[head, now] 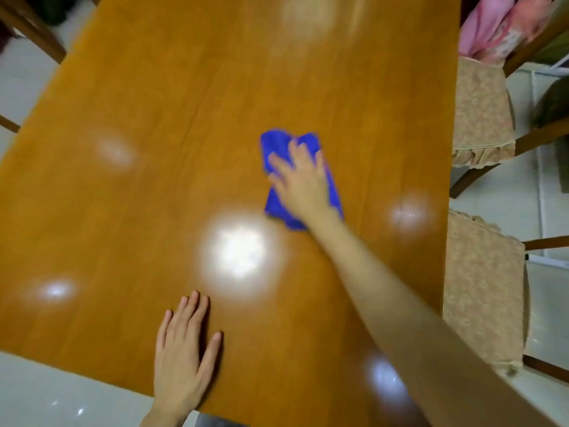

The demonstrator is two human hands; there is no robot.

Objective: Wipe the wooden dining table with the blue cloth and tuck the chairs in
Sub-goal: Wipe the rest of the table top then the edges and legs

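The wooden dining table (pixel 191 103) fills most of the view, glossy with light reflections. A crumpled blue cloth (pixel 274 146) lies right of the table's middle. My right hand (pixel 303 180) presses flat on it with fingers spread, arm stretched out from the lower right. My left hand (pixel 183 349) rests flat on the table near its front edge, fingers straight, holding nothing. Two chairs with beige patterned seat cushions stand along the right side: one farther (pixel 480 112), one nearer (pixel 483 297), both with seats partly out from under the table.
A wooden chair frame (pixel 34 29) shows at the far left corner. Pink fabric (pixel 492 26) lies beyond the far right chair. Pale tiled floor (pixel 46 392) surrounds the table.
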